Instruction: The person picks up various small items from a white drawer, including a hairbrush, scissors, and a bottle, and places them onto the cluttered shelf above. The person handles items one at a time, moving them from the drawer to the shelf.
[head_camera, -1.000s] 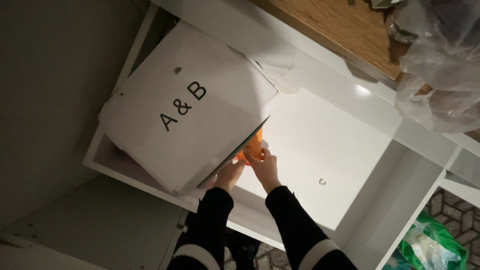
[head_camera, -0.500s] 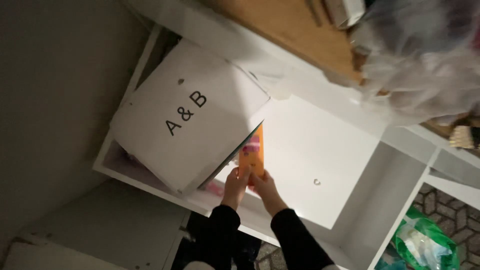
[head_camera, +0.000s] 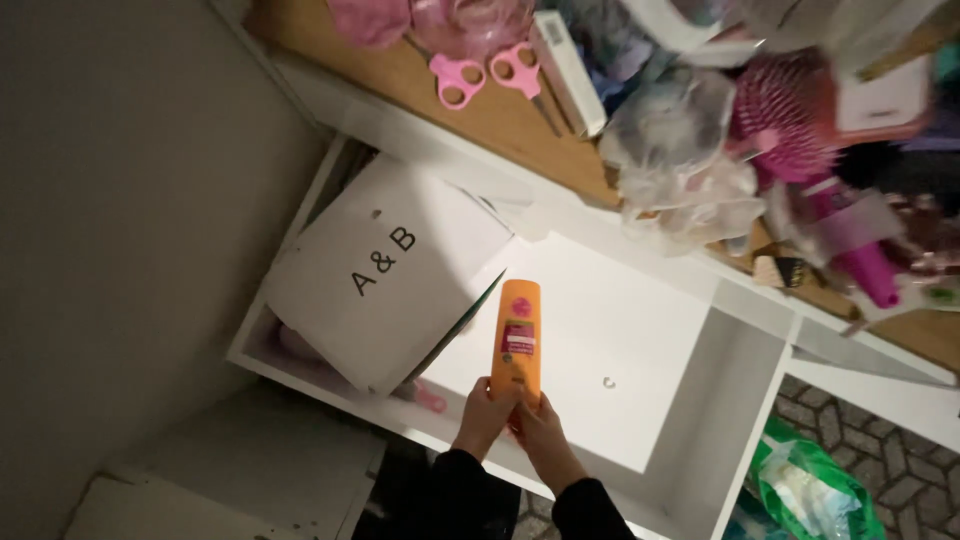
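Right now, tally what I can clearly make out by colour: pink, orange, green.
Pink: 3 - scissors, hairbrush, bottle on the wooden top
Orange: 1 - bottle, held at its lower end by left hand and right hand
Green: 1 - plastic bag on the floor
Total: 5
The rest of the clutter is too blurred to count.

Tilted white box (head_camera: 385, 270) fills left shelf; right compartment (head_camera: 620, 330) open.
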